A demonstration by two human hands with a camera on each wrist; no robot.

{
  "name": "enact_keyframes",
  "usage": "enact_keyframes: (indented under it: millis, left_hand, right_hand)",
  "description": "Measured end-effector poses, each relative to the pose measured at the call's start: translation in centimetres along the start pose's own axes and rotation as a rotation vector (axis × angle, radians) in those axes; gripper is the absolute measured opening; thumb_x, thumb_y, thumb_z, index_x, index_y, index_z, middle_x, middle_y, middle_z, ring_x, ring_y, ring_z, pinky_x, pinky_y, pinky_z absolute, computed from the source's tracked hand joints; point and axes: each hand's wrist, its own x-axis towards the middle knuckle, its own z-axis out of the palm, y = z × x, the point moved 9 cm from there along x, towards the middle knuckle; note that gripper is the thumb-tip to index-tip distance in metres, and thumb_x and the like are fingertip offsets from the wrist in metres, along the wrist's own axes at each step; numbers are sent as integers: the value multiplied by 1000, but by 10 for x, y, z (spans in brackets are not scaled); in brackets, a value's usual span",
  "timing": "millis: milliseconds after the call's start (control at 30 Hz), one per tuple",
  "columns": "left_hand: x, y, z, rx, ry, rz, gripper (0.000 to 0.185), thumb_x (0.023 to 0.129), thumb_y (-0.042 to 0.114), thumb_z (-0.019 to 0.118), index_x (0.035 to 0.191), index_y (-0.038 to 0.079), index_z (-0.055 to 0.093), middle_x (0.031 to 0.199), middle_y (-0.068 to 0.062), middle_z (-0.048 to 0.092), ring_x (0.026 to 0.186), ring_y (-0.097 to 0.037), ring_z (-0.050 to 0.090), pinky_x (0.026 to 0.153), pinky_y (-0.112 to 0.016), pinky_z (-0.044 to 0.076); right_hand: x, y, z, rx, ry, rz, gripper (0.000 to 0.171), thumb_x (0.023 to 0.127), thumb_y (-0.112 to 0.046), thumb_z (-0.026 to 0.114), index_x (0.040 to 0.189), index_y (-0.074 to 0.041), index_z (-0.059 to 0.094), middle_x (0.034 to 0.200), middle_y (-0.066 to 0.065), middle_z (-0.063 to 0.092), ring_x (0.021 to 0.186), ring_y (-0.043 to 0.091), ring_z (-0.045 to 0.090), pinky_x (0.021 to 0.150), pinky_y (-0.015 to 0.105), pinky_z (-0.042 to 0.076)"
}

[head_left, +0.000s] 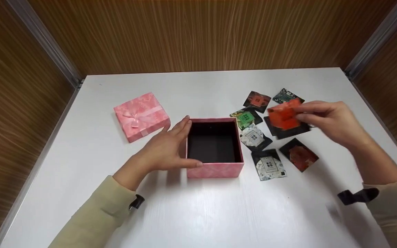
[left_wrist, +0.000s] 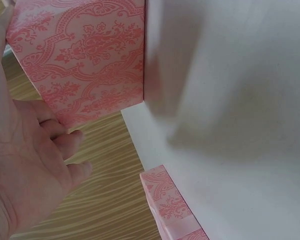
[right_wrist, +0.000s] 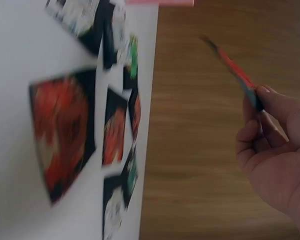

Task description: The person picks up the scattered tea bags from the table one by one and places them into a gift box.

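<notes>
A pink patterned box (head_left: 215, 171) with a black interior stands without its lid in the middle of the white table. My left hand (head_left: 164, 150) holds the box at its left side, thumb along the front rim and fingertips at the back left corner. In the left wrist view the other fingers bend loosely beside the box wall (left_wrist: 90, 60). My right hand (head_left: 338, 120) pinches a small red-orange sachet (head_left: 281, 116) between thumb and fingers, raised over the sachets at the right. The right wrist view shows that sachet (right_wrist: 236, 70) edge-on.
The pink lid (head_left: 141, 117) with a ribbon bow lies left of the box. Several flat black sachets lie to its right, among them a white-labelled one (head_left: 269, 165), a green-labelled one (head_left: 245, 119) and a dark red one (head_left: 299, 155). A wooden panel (head_left: 205, 34) rises behind the table.
</notes>
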Motion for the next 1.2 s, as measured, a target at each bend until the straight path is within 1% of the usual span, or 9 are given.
enact_keyframes:
  millis: [100,200,267,333,500,667,900,1067,1200]
  left_hand:
    - [0,0,0,2,-1,-1,134,79,96,54,170,7,10,178,-4,4,161,-22,20,130,-52,16]
    - [1,0,0,0,0,1,133,80,95,54,170,7,11,178,-4,5,161,-21,19,130,-52,15]
    - [1,1,1,-1,4,2,133,80,94,55,170,7,11,178,-5,5,161,-21,19,131,-52,14]
    - [2,1,1,-1,7,4,132,80,94,56,170,7,12,178,-5,6,161,-20,20,131,-52,13]
    - [2,0,3,-5,-7,-9,131,80,95,54,170,9,11,179,-3,5,161,-21,19,130,-52,15]
    - [4,0,3,-7,-15,-14,132,78,97,51,170,11,11,179,-3,6,162,-22,18,130,-54,17]
    - [3,0,2,-14,-23,-20,133,78,97,51,171,11,10,179,0,2,162,-24,16,129,-56,20]
    - [1,-2,2,-16,-27,-34,132,78,98,51,171,13,9,178,1,2,161,-29,19,128,-56,22]
    - [-1,-3,2,-21,-20,-38,132,79,96,53,171,12,10,178,1,2,161,-29,19,128,-56,22]
  right_hand:
    - [4,-25,28,14,-58,-48,29,95,-7,81,123,-6,80,112,-6,77,93,6,68,75,14,57]
    - [6,-45,58,27,-130,-41,33,94,-12,83,127,-11,80,113,2,78,86,9,71,72,18,60]
    - [8,-56,77,42,-176,-38,35,94,-13,83,128,-12,79,112,7,78,85,12,72,72,20,61]
    - [11,-65,95,58,-217,-29,38,93,-14,84,130,-13,78,114,8,78,87,15,73,72,21,60]
    - [17,-78,132,90,-287,-32,40,94,-8,82,134,-9,76,121,12,76,93,20,75,72,20,59]
    - [22,-85,158,23,-328,-44,41,95,-8,81,135,-7,74,115,11,77,95,21,75,77,24,60]
    - [30,-95,189,-77,-372,-75,40,93,-7,83,132,-3,75,105,12,80,94,23,76,83,42,63]
    - [35,-99,207,-143,-408,-73,41,93,-10,83,133,-6,75,109,11,80,92,20,73,83,43,60]
    - [39,-101,218,-186,-424,-85,40,92,-9,83,131,-6,76,108,11,80,91,22,72,85,43,59]
